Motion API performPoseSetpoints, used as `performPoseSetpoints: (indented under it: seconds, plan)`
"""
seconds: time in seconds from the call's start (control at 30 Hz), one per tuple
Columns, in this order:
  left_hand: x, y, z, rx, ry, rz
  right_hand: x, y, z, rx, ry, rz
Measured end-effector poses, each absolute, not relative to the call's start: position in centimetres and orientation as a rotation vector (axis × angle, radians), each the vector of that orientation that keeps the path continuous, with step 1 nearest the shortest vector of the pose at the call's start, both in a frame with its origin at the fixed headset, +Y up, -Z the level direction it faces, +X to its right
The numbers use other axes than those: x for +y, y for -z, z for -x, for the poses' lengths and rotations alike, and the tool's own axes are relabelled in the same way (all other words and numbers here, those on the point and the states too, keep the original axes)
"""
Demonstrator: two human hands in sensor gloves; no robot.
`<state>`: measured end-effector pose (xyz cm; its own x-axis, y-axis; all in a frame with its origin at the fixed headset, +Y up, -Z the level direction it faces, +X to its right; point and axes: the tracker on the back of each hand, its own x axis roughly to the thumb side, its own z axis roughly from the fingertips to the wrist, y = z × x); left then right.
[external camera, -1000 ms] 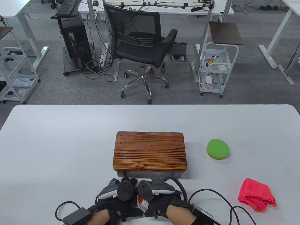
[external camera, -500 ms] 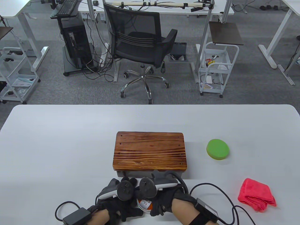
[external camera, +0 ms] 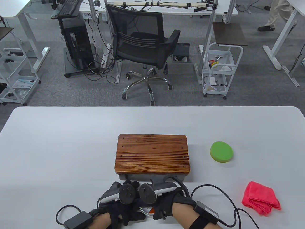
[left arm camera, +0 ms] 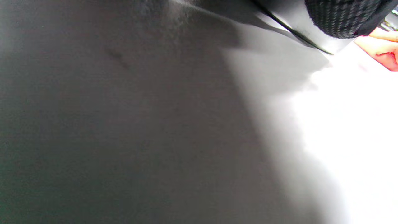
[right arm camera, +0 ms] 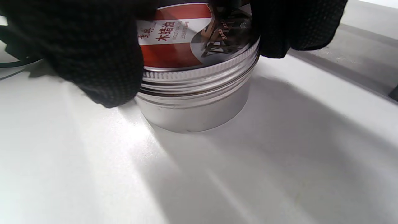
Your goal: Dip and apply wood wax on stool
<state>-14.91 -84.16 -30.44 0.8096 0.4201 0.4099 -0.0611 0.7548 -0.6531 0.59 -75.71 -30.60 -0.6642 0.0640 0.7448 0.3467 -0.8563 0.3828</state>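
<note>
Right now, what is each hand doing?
Left hand: against the wax tin, grip hidden; cannot tell.
Right hand: fingers grip the tin's lid, lid still on.

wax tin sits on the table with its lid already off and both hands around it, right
Not quite: the lid is on the wax tin, as the right wrist view shows. The tin does sit on the table, with the left hand and right hand around it.

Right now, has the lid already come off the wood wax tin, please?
No, in the right wrist view the lid sits on the wood wax tin, with the right hand gripping its rim.
</note>
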Motion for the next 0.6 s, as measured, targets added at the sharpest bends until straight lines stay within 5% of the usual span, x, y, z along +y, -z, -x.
performPoseSetpoints:
  seconds: [0.4,0.6]
  plan:
    - [-84.2,30.4,14.9,-0.574,-0.275,0.669,-76.1,28.8,-0.6,-0.586,2.827,0.833]
    - [-84.2,30.4,14.9,-0.574,-0.275,0.67,-74.7,30.1,-1.6,-0.761,2.783,1.147]
